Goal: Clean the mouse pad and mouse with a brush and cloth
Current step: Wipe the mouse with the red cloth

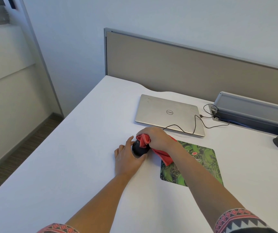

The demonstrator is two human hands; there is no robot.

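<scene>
Wiping the mouse with the cloth, beside the pad.

Head view: the left hand [128, 158] cups the black mouse [138, 150] on the desk [84, 165], just left of the pad [202, 163]. The right hand [155, 137] clutches the bunched red cloth [144, 140] against the mouse's top. It would be best to pin the mouse firmly, rub in short strokes, and turn it to reach the sides.

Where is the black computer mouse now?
Head view: the black mouse sits on the white desk, left of the green patterned mouse pad, between the left hand and the red cloth in the right hand.
</scene>
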